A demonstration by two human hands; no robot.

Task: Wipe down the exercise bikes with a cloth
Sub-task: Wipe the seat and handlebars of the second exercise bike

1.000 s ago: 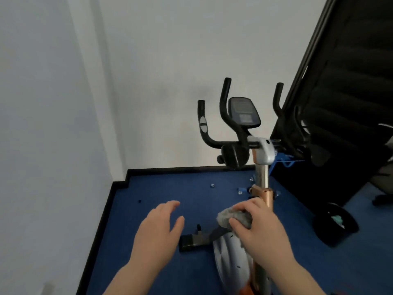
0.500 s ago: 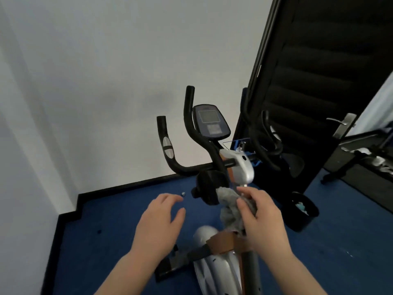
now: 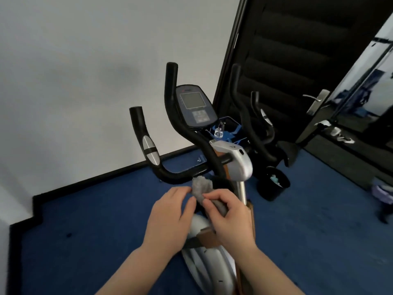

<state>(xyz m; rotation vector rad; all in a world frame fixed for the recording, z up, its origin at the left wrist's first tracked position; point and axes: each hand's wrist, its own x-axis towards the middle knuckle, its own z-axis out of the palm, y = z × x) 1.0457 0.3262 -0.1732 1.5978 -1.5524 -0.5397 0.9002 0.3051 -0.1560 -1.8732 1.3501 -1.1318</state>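
Blue carpet under exercise bike (image 3: 212, 158); upright cloth (image 3: 202, 188) in right hand (image 3: 231, 218) grip, left hand (image 3: 170, 218) fingertips touching.

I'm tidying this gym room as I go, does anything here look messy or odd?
A few things. Brown cardboard is still wrapped round the bike frame, small dark bits lie on the blue carpet, and the black bin by the door holds rubbish.

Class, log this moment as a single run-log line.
stage: regripping cloth | right hand: holds grey cloth | left hand: fingertips on cloth | bike handlebar: just beyond cloth
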